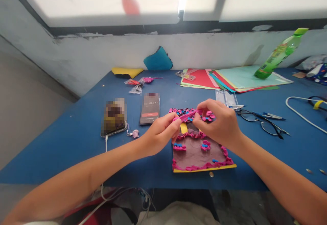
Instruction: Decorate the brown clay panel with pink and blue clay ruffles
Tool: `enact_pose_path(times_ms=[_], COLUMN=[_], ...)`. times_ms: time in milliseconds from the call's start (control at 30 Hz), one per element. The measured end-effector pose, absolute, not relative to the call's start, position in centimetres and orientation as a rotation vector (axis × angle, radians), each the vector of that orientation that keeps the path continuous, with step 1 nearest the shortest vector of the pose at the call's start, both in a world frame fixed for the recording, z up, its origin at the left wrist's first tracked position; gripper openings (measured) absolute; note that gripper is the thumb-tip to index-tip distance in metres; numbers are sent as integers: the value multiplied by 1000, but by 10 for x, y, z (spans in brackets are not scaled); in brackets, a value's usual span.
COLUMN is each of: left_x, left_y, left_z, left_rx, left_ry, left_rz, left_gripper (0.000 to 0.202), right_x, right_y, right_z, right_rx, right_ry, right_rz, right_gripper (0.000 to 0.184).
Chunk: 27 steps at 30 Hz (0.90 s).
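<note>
A yellow card [204,169] covered with brown clay, pink clay frills and small blue dots lies on the blue table [76,139] in front of me. Above its upper half both hands pinch a thin pink clay strip [187,115], stretched between them. My left hand [159,133] grips the strip's left end with closed fingers. My right hand [219,124] holds the right end between thumb and fingertips. Part of the card is hidden beneath the hands.
Two phones [150,108] [114,116] lie left of the card, one on a white cable. Glasses [263,121], a clear ruler [226,97], coloured paper sheets [230,78] and a green bottle [279,53] are to the right. Small clay packets [139,83] sit farther back.
</note>
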<state>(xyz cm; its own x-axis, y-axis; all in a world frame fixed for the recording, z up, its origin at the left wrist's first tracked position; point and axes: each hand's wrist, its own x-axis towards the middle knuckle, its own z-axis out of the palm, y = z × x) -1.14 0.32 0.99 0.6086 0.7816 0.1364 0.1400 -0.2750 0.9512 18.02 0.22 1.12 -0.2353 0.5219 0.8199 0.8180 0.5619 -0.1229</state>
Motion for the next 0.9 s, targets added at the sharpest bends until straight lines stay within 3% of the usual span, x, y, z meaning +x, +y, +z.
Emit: enact_pose_path(times_ms=[133,400,600,900], left_x=[-9,-9,-10,-12], left_y=[6,7,1,0], left_z=[9,4,7,9], left_rx=[1618,1535,1529,1580], left_ry=[776,715,607,622], left_rz=[749,702,581,569], left_gripper=[39,62,48,38], right_x=[185,178,177,173], right_y=[4,-7,-6,-9], right_z=[14,15,9,9], right_rx=[-1056,-611,-646,-643], right_ry=[-1910,-2196,-2180,-2138], right_rz=[-434,-212,-194,-74], right_gripper=[9,13,23,21])
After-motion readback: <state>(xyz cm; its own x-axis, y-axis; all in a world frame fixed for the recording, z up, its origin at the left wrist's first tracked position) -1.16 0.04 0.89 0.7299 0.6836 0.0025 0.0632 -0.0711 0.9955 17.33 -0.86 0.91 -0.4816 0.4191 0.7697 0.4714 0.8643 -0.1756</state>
